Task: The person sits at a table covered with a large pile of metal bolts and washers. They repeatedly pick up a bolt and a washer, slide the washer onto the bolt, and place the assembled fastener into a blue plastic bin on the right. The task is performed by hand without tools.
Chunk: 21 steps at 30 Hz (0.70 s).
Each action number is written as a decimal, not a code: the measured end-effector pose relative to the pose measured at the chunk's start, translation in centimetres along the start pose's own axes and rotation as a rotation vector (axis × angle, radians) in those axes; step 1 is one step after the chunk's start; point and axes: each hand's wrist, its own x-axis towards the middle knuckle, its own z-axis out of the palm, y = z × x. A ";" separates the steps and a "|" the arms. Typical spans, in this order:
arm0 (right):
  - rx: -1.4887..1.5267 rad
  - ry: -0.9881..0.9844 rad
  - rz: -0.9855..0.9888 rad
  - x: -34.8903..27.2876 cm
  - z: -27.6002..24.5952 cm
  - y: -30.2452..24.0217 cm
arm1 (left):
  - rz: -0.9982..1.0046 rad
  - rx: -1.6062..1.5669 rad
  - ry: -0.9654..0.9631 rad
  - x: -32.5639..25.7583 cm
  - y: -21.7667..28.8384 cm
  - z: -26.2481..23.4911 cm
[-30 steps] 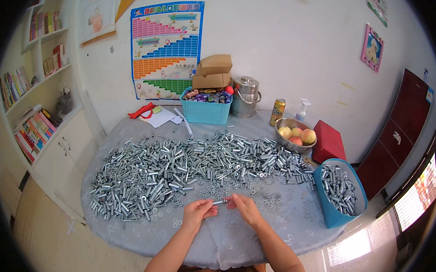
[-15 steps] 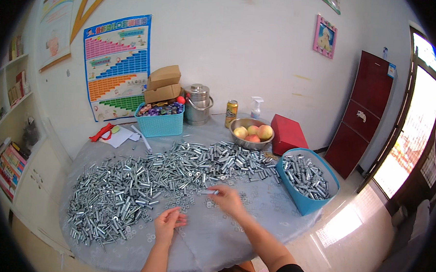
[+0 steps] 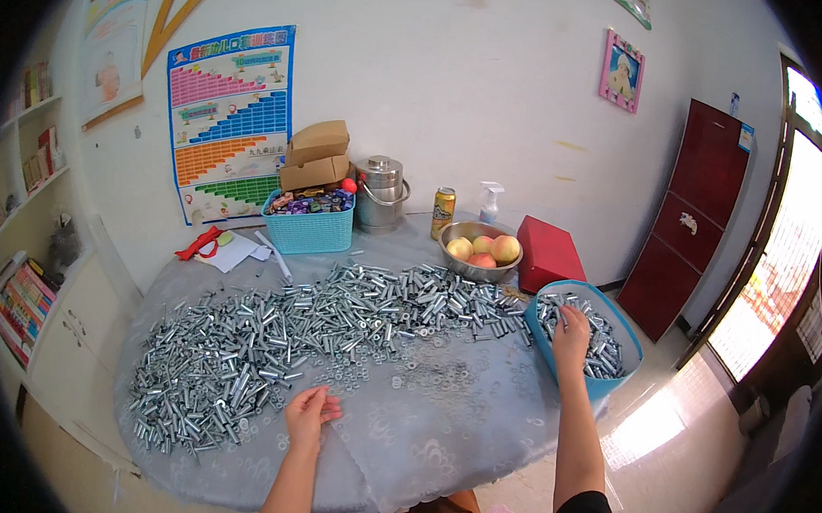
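My right hand [image 3: 571, 341] reaches into the light-blue bin [image 3: 600, 389] at the right, its fingers closed together over a heap of silvery metal sleeve bolts [image 3: 604, 357]. Whatever lies between those fingertips is hidden. Close to the table's front, my left hand [image 3: 309, 417] hovers with thumb and forefinger pinched and the other fingers loosely curled. Anything in that pinch is too small to make out. Beyond it, flat washers [image 3: 346, 373] are scattered on the grey tablecloth [image 3: 378, 475]. A long pile of loose metal bolts and sleeves [image 3: 232, 359] spreads across the left and middle.
Along the back stand a turquoise basket of wrapped sweets [image 3: 309, 232], a steel pot [image 3: 379, 195], a yellow can [image 3: 443, 214], a spray bottle [image 3: 490, 201], a steel bowl of fruit [image 3: 477, 267] and a red box [image 3: 550, 255]. Papers [image 3: 230, 253] lie at the back left.
My right hand has moved from the table's middle, where it held a metal bolt, rightward into the blue bin. My left hand has stayed nearly in place, and the view has shifted slightly.
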 end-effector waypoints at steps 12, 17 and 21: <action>0.035 -0.581 -0.008 -6.5 9.4 -5.5 | 0.214 0.266 -0.027 -0.5 -0.2 0.1; 0.054 -0.637 0.030 -6.8 9.5 -6.4 | 0.445 0.659 0.008 -0.6 2.4 -1.7; 0.260 -0.702 0.079 -7.1 7.8 -9.0 | 0.653 1.175 0.269 0.3 5.1 -5.5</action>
